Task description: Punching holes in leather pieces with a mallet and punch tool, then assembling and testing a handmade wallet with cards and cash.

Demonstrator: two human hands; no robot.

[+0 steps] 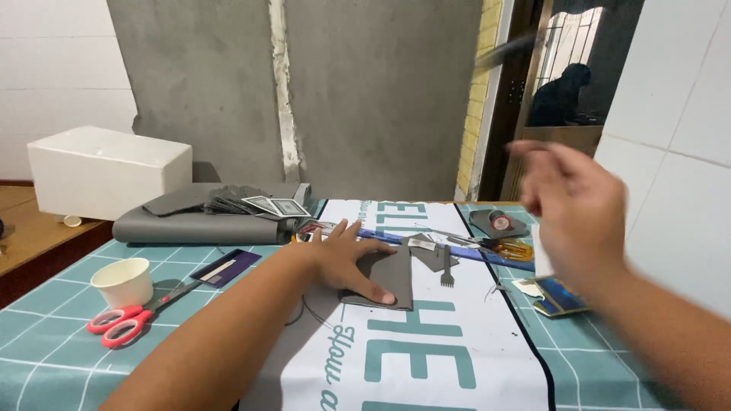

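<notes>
One grey leather piece (384, 278) lies on the white banner, pinned flat under the left hand (346, 255) with fingers spread wide. The right hand (571, 202) is raised and blurry, gripping some dark stick-like tool (502, 52), can't tell what. Pronged punch (447, 270) sits just beside the piece, untouched, so I'd guess punching's barely begun.

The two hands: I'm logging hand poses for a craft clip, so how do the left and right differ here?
The left hand lies flat, fingers spread, pressing a grey leather piece on the white banner; the right hand is raised off the table. The left hand is sharp; the right hand is motion-blurred. The left hand grips nothing; the right hand's grip is too blurred to tell. Both are bare.
</notes>
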